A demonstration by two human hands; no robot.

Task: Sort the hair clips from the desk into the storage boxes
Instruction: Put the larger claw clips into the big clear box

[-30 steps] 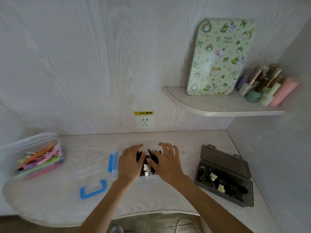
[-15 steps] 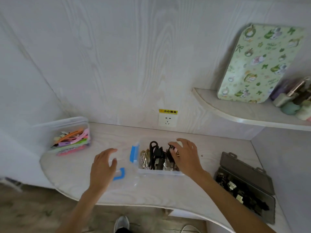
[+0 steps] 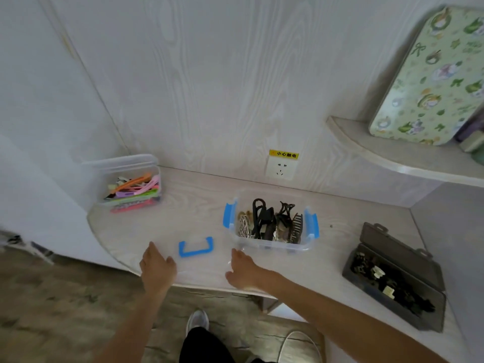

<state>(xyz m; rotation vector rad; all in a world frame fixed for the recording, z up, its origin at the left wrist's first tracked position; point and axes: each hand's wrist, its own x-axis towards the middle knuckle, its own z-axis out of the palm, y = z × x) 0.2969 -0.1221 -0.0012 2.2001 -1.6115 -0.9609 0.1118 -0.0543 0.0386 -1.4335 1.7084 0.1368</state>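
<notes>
Head view shows both hands, left hand [image 3: 157, 268] and right hand [image 3: 245, 269], open and empty either side of the clear lid [image 3: 199, 260], seemingly to lift it onto the middle box [image 3: 272, 241] holding dark hair clips [image 3: 269, 221] just beyond

Single head cam, wide-angle, looking forward and down over the desk [image 3: 199, 205] from its front edge. Faces the back wall [image 3: 209, 87]; floor [image 3: 52, 297] below, shelf [image 3: 392, 155] at right edge. No second view.
</notes>
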